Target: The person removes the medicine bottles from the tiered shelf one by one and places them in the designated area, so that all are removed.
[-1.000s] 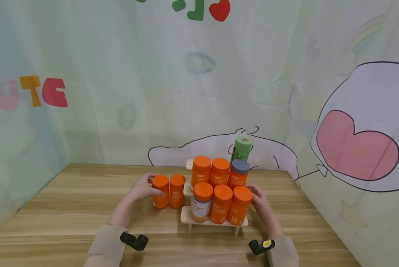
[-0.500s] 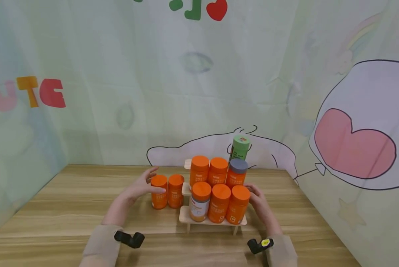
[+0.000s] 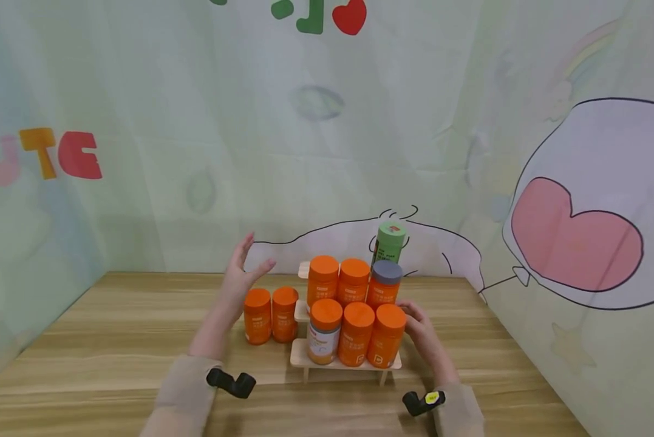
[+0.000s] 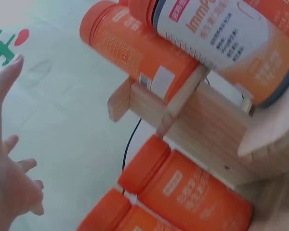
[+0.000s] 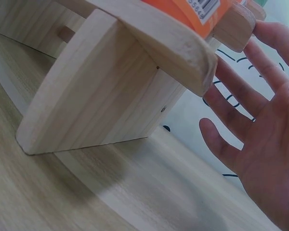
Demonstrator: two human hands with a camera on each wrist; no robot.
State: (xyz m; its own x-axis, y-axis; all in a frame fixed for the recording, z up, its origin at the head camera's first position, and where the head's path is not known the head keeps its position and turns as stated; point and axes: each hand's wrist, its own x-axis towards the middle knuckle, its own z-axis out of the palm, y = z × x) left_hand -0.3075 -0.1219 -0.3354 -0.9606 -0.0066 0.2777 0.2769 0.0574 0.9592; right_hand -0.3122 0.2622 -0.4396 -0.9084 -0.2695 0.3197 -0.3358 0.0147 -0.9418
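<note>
The left arm [image 3: 213, 331] reaches forward, and the left grip [image 3: 239, 276] is up high, thumb [image 3: 263, 267] wide away from the fingers [image 3: 242, 247]. The right arm [image 3: 442, 367] reaches forward too; the right grip [image 3: 418, 326] is lower, its fingers [image 5: 242, 87] a little apart.

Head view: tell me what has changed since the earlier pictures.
The left hand has let go of the leftmost orange jar and risen. The right hand stays beside the wooden rack; that jar and the other jars stand as before.
</note>
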